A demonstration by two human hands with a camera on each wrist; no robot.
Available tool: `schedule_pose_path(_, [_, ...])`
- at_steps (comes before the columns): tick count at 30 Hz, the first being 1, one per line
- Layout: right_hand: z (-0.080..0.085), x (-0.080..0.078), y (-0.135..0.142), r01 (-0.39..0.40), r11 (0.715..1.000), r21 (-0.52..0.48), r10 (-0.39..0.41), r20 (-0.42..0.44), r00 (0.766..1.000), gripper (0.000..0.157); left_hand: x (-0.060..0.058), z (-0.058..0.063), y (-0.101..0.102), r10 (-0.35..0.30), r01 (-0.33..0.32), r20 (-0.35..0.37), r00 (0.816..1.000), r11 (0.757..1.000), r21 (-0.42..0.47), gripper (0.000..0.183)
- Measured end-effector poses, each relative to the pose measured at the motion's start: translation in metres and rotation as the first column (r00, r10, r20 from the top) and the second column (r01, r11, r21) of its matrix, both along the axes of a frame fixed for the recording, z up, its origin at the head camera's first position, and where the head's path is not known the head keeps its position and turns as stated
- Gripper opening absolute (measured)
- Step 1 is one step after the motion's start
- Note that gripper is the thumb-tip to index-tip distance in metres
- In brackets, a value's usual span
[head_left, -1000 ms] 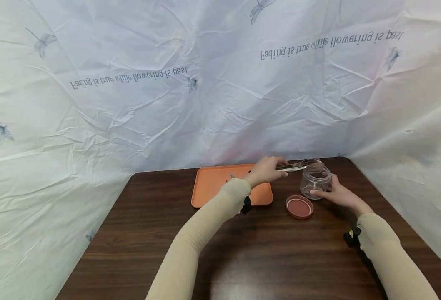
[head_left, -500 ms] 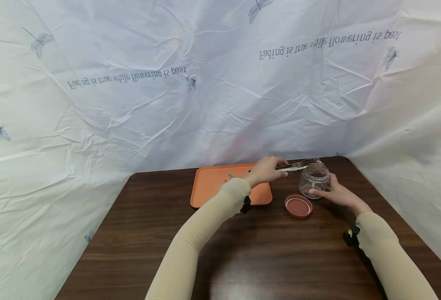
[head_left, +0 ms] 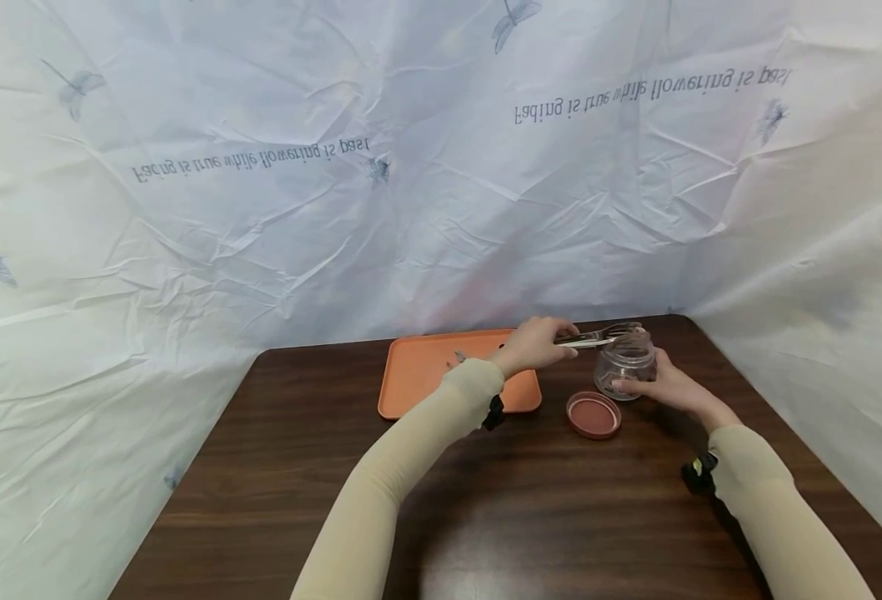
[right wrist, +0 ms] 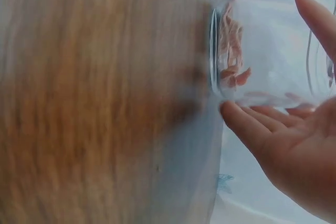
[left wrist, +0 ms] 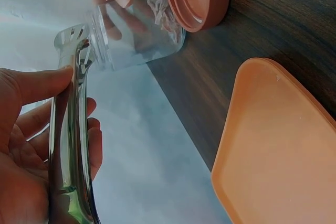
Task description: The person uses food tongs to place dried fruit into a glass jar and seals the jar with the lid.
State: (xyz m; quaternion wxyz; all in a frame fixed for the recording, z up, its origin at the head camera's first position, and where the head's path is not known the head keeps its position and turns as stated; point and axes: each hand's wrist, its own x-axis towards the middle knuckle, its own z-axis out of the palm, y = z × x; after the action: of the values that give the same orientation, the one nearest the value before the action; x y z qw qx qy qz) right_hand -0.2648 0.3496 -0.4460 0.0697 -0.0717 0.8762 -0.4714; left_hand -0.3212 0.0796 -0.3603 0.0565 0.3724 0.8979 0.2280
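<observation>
My left hand holds metal tongs, thumb on one arm and fingers behind the other. The slotted ends of the tongs stand at the mouth of a clear jar. Whether anything sits between those ends is hard to tell. With thumb and fingers on opposite sides, my right hand grips the jar, which stands upright on the table. Pale brownish, crinkled pieces lie at the jar's bottom. A reddish-brown round lid lies just in front of the jar.
Left of the jar is an orange tray, partly covered by the left forearm; small greyish bits show on it. The dark wooden table ends at a white printed curtain behind and at the sides.
The head view has shifted slightly. Both hands keep their places at the tongs and the jar, and little else visibly differs.
</observation>
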Motion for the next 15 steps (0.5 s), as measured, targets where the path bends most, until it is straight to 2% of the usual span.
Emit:
schedule_pose_path(5, [0.009, -0.002, -0.002, 0.082, 0.996, 0.028, -0.08, -0.068, 0.994, 0.11, 0.0, 0.002, 0.002, 0.004, -0.004, 0.004, 1.0, 1.0, 0.009, 0.043])
schedule_pose_path(11, [0.012, 0.004, -0.004, 0.165, 0.982, 0.088, -0.16, -0.056, 0.986, 0.116, 0.001, 0.002, 0.001, 0.0, 0.0, 0.007, 1.0, 1.0, 0.01, 0.043])
schedule_pose_path(15, [0.011, 0.008, -0.005, 0.174, 0.982, 0.072, -0.171, -0.051, 0.984, 0.117, 0.003, 0.0, 0.0, 0.0, 0.0, 0.013, 1.0, 1.0, 0.006, 0.043])
